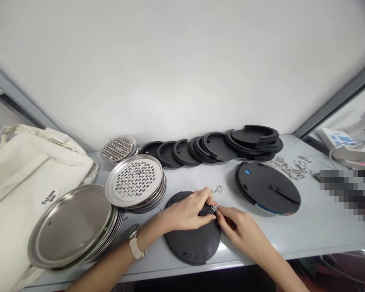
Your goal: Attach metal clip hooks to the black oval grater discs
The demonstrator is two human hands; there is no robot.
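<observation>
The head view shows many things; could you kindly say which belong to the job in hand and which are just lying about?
Seem to belong: black disc; shiny metal piece between the left hand and right hand; probably loose metal rings and black discs by the wall; perhaps the stacked metal plates.

Seem just lying about: cream bag; white device.

Behind the black disc (pixel 191 243), passage is available over bare counter (pixel 182 178), interrupted by small metal rings (pixel 220 189) and bounded by overlapping black lids (pixel 185 153). Left of the disc, the grater stack (pixel 135 182) obstructs; immediately right, the right hand (pixel 239 227) occupies the gap.
</observation>
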